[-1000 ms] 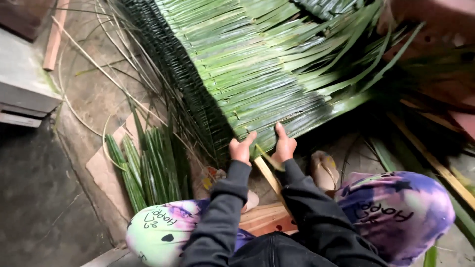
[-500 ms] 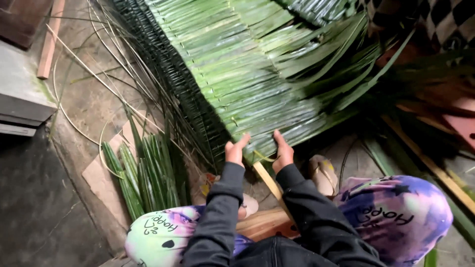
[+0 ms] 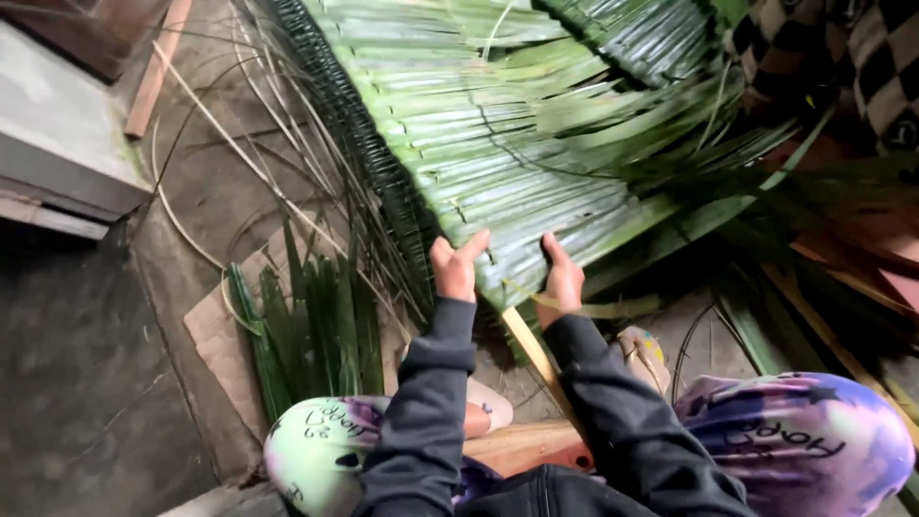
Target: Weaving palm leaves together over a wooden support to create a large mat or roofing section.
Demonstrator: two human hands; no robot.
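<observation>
A large panel of stitched green palm leaves [image 3: 498, 144] slopes across the upper middle of the head view, its dark woven edge on the left. My left hand [image 3: 456, 268] grips the panel's near edge, thumb spread out. My right hand [image 3: 561, 280] grips the same edge a little to the right, just above a pale wooden stick [image 3: 532, 349] that runs from under the panel toward me. Both arms wear dark grey sleeves. My knees, in purple and green patterned cloth, fill the bottom.
A bundle of folded green leaves [image 3: 311, 330] lies on brown cardboard [image 3: 215, 340] at the left. Thin leaf ribs trail over the concrete floor. A grey block [image 3: 57, 144] sits top left. A person's checked cloth [image 3: 842, 57] shows top right. Sandals lie near my feet.
The view has shifted rightward and slightly nearer. Both hands stay on the panel's near edge, and the panel's loose leaf ends have bent and spread on the right.
</observation>
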